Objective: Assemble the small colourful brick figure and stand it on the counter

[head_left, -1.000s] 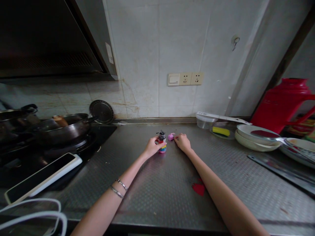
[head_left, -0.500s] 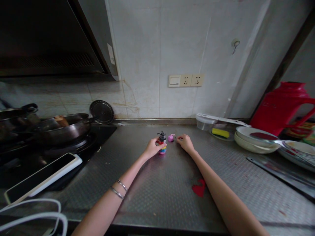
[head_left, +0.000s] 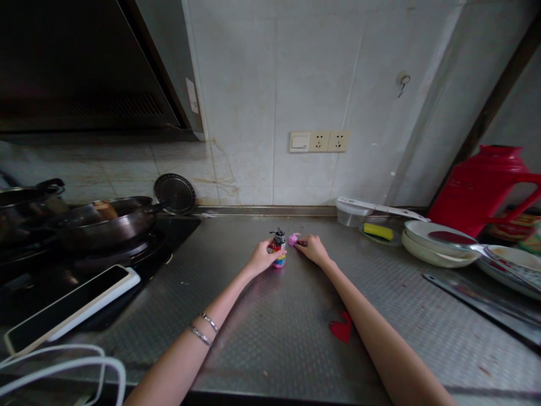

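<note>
My left hand is wrapped round a small upright bottle with red, yellow and blue on it and pink at its base. Thin dark pieces stick out at the bottle's dark top. To the right of the bottle lies a small round pink thing with a pale loop on top. My right hand is closed in a pinch close beside the pink thing. A small dark piece shows at its fingertips, too small to name. Whether those fingers touch the pink thing I cannot tell.
A red heart-shaped piece lies by my right forearm. On the left are a pan on the stove and a white-edged device. To the right stand bowls, a yellow sponge, a knife and a red flask.
My right hand has moved slightly left and toward me, and its fingertips now cover part of the spot beside the pink thing. My left hand and the bottle have stayed put.
</note>
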`<state>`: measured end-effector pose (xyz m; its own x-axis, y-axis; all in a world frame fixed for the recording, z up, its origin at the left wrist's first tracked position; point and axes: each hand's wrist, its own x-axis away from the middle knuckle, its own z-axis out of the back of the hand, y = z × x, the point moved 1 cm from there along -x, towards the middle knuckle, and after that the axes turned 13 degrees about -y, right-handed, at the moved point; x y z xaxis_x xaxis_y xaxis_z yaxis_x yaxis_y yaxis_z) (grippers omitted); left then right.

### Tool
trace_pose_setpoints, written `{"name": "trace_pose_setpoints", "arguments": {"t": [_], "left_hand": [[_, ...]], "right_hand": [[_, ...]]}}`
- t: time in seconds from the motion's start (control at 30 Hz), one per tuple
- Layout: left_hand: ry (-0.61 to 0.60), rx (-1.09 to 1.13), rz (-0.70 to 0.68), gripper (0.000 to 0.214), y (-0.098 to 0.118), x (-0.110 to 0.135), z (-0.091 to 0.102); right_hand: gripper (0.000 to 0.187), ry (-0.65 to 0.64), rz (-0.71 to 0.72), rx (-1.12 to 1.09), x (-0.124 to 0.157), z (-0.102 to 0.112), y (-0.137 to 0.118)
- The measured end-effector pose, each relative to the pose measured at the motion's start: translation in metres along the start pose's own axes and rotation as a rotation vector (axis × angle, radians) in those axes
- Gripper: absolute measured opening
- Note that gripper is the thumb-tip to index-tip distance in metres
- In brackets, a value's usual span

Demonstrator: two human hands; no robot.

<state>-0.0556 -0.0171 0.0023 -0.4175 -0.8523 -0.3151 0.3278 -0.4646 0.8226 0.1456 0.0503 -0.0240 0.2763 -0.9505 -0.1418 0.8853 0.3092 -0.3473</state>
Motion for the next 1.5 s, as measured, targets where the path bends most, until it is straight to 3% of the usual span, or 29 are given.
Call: {"name": "trace_pose_setpoints", "arguments": {"t": [0.17, 0.63, 0.9, 1.07, 1.17, 1.27, 1.37, 1.5], "left_hand": [[0.007, -0.012, 0.0, 0.034, -0.002, 0.0, -0.001], [0.003, 0.015, -0.018, 0.033, 0.0, 0.001, -0.001], [0.002, 0.022, -0.021, 0.033, 0.002, 0.001, -0.001], [0.007, 0.017, -0.021, 0.033, 0.002, 0.0, -0.001], [0.001, -0.002, -0.013, 0.033, 0.002, 0.0, -0.001], [0.004, -0.029, -0.012, 0.032, 0.002, 0.0, 0.0], [0.015, -0.052, -0.016, 0.029, 0.002, -0.001, 0.0], [0.026, -0.067, -0.01, 0.027, 0.001, -0.002, 0.0]], "right_hand": [[0.027, 0.055, 0.075, 0.028, -0.004, -0.005, 0.005], [0.017, 0.076, 0.144, -0.161, -0.012, -0.007, 0.014], [0.022, 0.034, 0.074, 0.071, 0.0, 0.001, 0.001], [0.024, 0.032, 0.063, 0.029, 0.004, 0.012, -0.002], [0.019, 0.139, 0.131, -0.105, 0.004, 0.036, -0.017], [0.015, 0.218, 0.238, -0.268, 0.007, 0.067, -0.047], [0.016, 0.182, 0.361, -0.295, 0.015, 0.091, -0.083], [0.015, 0.009, 0.456, -0.148, 0.023, 0.102, -0.113]]}}
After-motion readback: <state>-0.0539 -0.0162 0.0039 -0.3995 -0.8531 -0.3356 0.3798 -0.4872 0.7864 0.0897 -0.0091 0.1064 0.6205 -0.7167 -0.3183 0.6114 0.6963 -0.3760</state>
